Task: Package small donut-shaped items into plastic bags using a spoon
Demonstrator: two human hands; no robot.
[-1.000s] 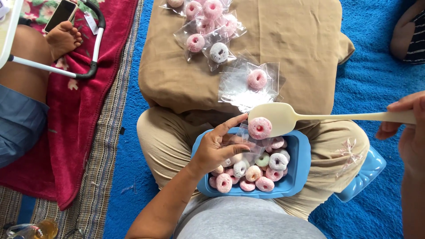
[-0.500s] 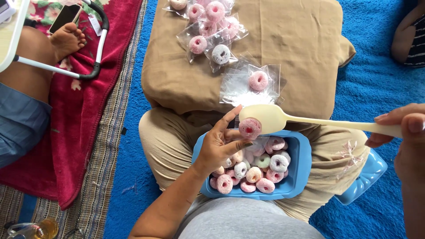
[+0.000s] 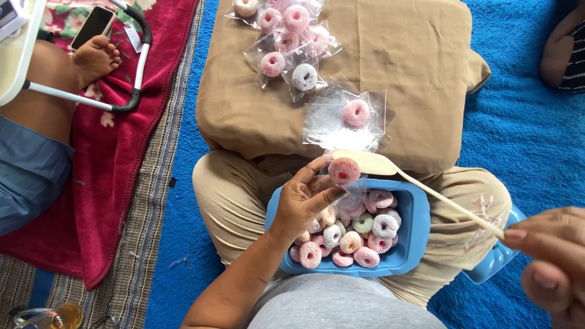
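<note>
A pink sugared ring [image 3: 344, 171] is carried on the tilted blade of a cream spatula [image 3: 390, 170], clenched by the right hand [image 3: 548, 268]; it could slide off past the clear bag [image 3: 332, 189] pinched open in the left hand [image 3: 304, 201] just beside it. Directly below that grip, a blue tray [image 3: 414, 244] is filled with more sugared rings, and single rings are sealed in clear packets [image 3: 292, 42] on the tan cushion [image 3: 396, 73] beyond.

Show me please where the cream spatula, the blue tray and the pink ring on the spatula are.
cream spatula [image 3: 372, 162], head view, on its flat blade.
blue tray [image 3: 419, 231], head view, on its right rim.
pink ring [image 3: 344, 171], head view, on its sugared body.
</note>
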